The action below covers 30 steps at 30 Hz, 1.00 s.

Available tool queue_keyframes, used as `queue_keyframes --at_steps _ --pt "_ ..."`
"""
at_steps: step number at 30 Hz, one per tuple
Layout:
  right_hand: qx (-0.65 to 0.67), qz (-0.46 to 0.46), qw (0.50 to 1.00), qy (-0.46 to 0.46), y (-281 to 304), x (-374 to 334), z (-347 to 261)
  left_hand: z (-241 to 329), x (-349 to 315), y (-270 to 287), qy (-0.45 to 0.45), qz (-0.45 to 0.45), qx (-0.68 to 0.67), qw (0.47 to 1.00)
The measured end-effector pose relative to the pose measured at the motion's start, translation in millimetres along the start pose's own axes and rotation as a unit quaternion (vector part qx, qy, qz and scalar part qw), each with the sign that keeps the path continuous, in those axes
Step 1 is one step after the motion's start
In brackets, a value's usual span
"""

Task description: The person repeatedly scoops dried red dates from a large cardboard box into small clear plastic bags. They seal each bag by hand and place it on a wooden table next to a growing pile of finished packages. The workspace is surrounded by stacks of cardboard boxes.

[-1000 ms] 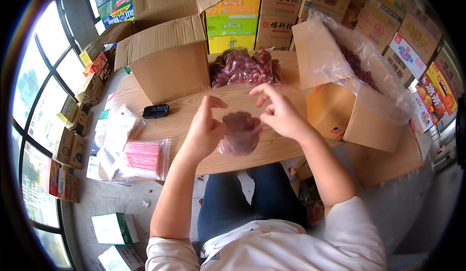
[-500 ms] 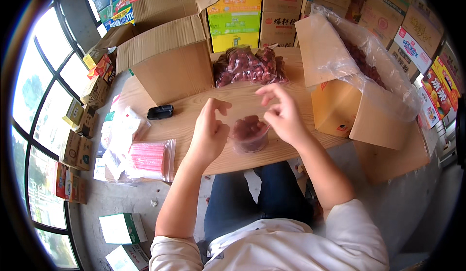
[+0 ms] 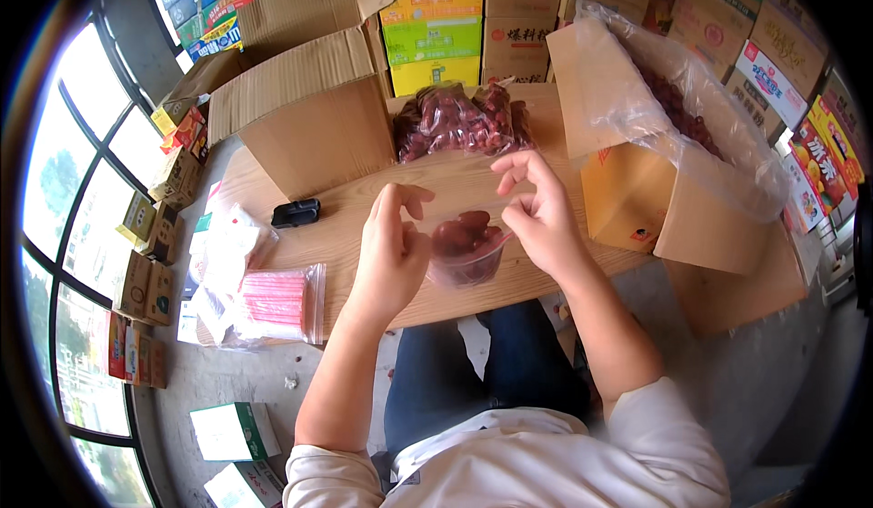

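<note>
A small clear plastic bag (image 3: 466, 273) of red dates (image 3: 468, 233) is in front of me at the table's near edge, with a pinkish line along its upper side. My left hand (image 3: 393, 249) is at its left side, fingers curled and thumb bent inward; its exact grip is hidden. On the other side, my right hand (image 3: 536, 219) pinches the bag's right edge between thumb and finger, the remaining fingers bent above. Left of my hands lies a zip bag of pink strips (image 3: 275, 301), possibly stacked empty bags.
Bulging bags of red dates (image 3: 462, 121) lie at the table's back. An open cardboard box (image 3: 314, 130) stands at back left, and a lined carton of dates (image 3: 677, 112) at right. A black plastic object (image 3: 296, 212) and crumpled plastic (image 3: 232, 249) are left. Cartons (image 3: 520, 40) are stacked behind.
The bag of dates looks tilted and slightly higher between my hands. My right hand has shifted a little to the right. The whole view has moved slightly.
</note>
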State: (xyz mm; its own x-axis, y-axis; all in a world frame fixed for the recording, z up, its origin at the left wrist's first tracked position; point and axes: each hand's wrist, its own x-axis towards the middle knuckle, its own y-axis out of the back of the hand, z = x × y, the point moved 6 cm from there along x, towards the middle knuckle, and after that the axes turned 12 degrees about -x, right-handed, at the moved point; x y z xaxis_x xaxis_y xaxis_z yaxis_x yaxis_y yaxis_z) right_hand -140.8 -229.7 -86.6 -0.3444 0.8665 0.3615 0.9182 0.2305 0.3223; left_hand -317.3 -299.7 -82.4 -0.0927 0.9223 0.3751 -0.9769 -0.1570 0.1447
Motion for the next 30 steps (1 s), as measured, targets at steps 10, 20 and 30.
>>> queue_keyframes --at_steps 10,20,30 --pt "-0.033 -0.015 0.999 0.016 -14.4 3.5 7.0 -21.3 1.0 0.0 -0.028 -0.050 0.042 0.997" --pt "-0.032 0.001 0.999 0.026 -10.2 1.1 -1.4 -18.0 2.7 0.0 -0.051 -0.065 0.072 0.994" --pt "-0.031 -0.016 0.999 0.000 -10.9 -2.5 11.1 -26.9 -3.1 -2.8 0.001 -0.131 0.015 0.991"
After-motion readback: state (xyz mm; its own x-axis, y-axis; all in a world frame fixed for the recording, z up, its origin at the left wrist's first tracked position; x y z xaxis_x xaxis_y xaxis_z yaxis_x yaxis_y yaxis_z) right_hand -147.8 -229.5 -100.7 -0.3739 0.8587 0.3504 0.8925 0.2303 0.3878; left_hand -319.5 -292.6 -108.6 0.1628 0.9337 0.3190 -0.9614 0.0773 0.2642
